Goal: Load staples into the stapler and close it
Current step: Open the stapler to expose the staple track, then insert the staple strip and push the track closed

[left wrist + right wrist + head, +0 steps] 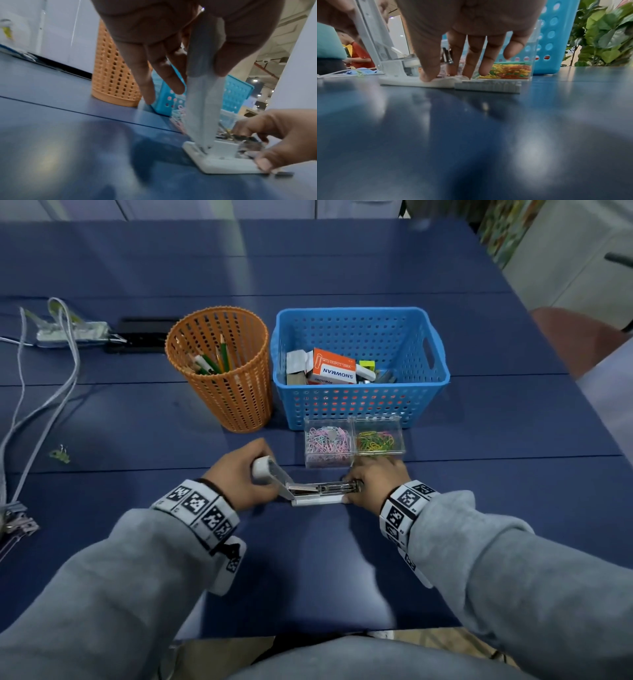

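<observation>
A white stapler (318,500) lies open on the blue table near the front, its metal magazine (329,487) exposed. My left hand (239,477) pinches the raised lid (202,54) between thumb and fingers and holds it tilted up to the left. My right hand (373,481) grips the stapler's front end, the thumb (428,77) pressing on the base (412,82) and the fingers reaching down on the far side. A strip of staples (488,86) lies on the table against the front of the base, under my right hand; the head view hides it.
Right behind my right hand stands a clear box of paper clips (354,445). Farther back are a blue basket (359,311) of stationery and an orange pencil cup (222,371). Cables (51,392) and a power strip (72,332) lie at the left.
</observation>
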A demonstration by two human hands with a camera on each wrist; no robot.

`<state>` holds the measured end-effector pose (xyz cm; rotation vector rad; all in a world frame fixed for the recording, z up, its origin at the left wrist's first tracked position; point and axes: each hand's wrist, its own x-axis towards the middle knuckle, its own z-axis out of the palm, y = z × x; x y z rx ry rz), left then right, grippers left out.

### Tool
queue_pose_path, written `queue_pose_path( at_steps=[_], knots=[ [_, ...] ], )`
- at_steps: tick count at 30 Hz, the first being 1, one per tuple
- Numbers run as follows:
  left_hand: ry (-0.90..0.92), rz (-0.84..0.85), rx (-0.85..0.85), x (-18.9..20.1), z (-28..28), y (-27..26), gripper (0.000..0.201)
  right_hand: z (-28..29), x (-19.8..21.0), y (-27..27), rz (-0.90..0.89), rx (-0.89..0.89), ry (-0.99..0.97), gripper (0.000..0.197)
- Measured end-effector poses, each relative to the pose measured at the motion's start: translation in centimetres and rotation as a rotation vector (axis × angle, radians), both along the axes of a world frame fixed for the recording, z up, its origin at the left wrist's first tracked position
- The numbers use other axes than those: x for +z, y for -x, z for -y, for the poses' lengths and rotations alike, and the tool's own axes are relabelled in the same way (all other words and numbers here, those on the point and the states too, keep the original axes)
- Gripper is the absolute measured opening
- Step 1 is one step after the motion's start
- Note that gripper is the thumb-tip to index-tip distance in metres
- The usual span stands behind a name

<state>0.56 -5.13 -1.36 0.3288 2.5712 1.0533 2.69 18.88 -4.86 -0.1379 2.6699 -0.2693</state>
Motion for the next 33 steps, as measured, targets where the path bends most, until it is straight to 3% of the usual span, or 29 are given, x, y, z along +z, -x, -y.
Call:
queue_pose_path(
  at_steps=[6, 13, 15, 18, 20, 26, 33],
  knots=[
    [0.346, -0.008, -0.058, -0.3, 3.0, 1.4, 0.033, 0.2, -0.2, 0.3, 0.004, 0.018, -0.007, 0.044],
    [0.71, 0.039, -0.168, -1.7, 1.5, 1.8, 0.028, 0.3, -0.3, 0.3, 0.006, 0.023, -0.019, 0.045],
    [0.711, 0.061, -0.188, -2.4, 0.6, 1.6, 0.029, 0.2, -0.3, 0.2, 0.004, 0.027, -0.018, 0.045],
    [0.591, 0.081, -0.234, -3.3, -1.0, 1.0, 0.051, 0.2, -0.4, 0.2, 0.002, 0.034, -0.022, 0.043],
    [0.506, 0.094, -0.27, -3.5, -2.3, 0.6, 0.056, 0.3, -0.3, 0.2, 0.005, 0.039, -0.032, 0.042],
    [0.517, 0.075, -0.32, -4.1, -4.0, 0.5, 0.044, -1.8, 0.9, -0.1, 0.05, 0.018, 0.015, 0.057],
    [0.468, 0.08, -0.281, -4.3, -3.8, 0.4, 0.041, -5.9, 1.1, -1.9, 0.113, -0.09, -0.071, 0.051]
  ],
)
